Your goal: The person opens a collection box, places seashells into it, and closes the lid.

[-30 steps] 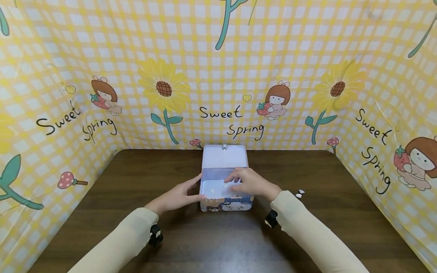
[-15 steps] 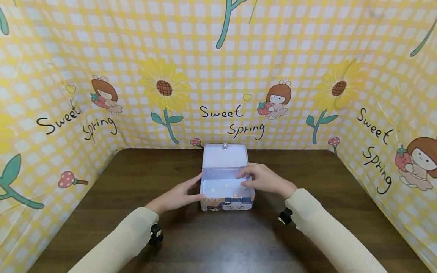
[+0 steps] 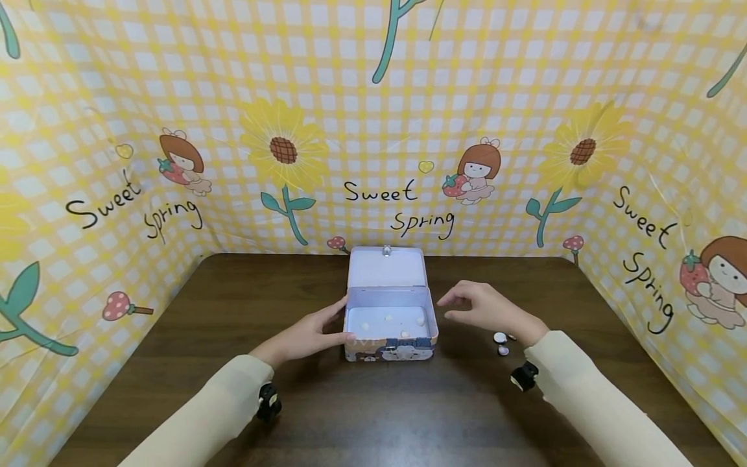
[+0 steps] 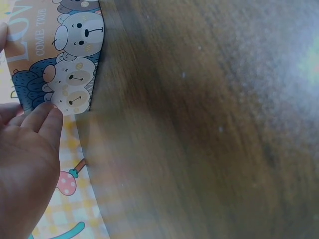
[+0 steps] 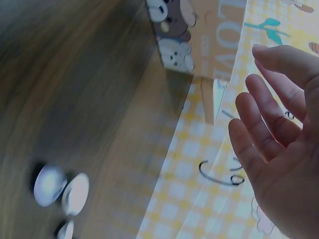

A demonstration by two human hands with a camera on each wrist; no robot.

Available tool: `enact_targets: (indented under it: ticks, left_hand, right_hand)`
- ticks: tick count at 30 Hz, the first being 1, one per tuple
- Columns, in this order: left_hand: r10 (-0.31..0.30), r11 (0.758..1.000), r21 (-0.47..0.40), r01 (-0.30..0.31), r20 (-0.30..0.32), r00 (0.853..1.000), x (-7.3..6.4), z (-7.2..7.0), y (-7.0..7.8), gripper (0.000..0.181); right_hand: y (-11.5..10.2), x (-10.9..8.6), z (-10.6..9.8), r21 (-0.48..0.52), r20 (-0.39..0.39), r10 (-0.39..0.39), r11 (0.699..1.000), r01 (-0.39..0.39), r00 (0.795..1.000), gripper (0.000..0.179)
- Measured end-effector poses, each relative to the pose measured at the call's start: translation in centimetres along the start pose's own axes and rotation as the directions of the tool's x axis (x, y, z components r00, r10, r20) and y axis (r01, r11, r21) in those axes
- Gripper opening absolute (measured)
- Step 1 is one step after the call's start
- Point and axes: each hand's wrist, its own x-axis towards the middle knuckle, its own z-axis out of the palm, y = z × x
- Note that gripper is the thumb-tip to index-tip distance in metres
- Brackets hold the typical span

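Observation:
A tin box [image 3: 390, 350] with cartoon bears on its outside stands on the table, its lid [image 3: 387, 267] raised at the back. Several small pale pieces, such as one piece [image 3: 420, 321], lie on its white floor. My left hand [image 3: 306, 336] rests against the box's left side, thumb at the front rim, fingers extended along the wall. Beyond the right wall, my right hand [image 3: 487, 306] hovers with loosely bent fingers and nothing between them. Below it on the table lie small glossy white oval pieces [image 5: 76, 194], shell-like in the right wrist view, partly hidden by that arm in the head view.
The dark wooden table [image 3: 373, 415] runs back to a yellow checked cloth [image 3: 373, 130] printed with flowers. This cloth hangs behind the box and along both sides. A small metal clasp [image 3: 386, 251] sits on the lid's top edge.
My right hand has moved right, from over the inside of the box to beyond its right wall. The pieces inside show more fully now. My left hand stays at the box's left side.

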Motion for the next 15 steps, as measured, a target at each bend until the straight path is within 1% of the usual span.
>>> enact_targets:
  ticks: [4,7,11,15]
  left_hand:
    - [-0.004,1.0,0.003,0.004,-0.002,1.0,0.0,0.0,0.1,0.088]
    - [-0.01,1.0,0.006,0.01,-0.002,1.0,-0.1,0.0,0.1,0.088]
    - [-0.009,1.0,0.008,0.009,-0.004,1.0,-0.1,0.0,0.0,0.088]
    - [-0.007,1.0,0.006,0.007,-0.004,1.0,-0.1,0.0,0.1,0.088]
  right_hand:
    - [0.7,-1.4,-0.7,-0.014,-0.022,0.017,1.0,-0.017,1.0,0.02]
    - [1.4,-2.4,-1.1,-0.033,-0.042,0.05,0.998,-0.051,0.998,0.019]
    - [2.4,-3.8,-1.6,-0.039,-0.042,0.116,0.992,-0.118,0.992,0.02]
    - [3.1,-5.0,-1.9,-0.029,-0.037,0.147,0.989,-0.148,0.988,0.02]
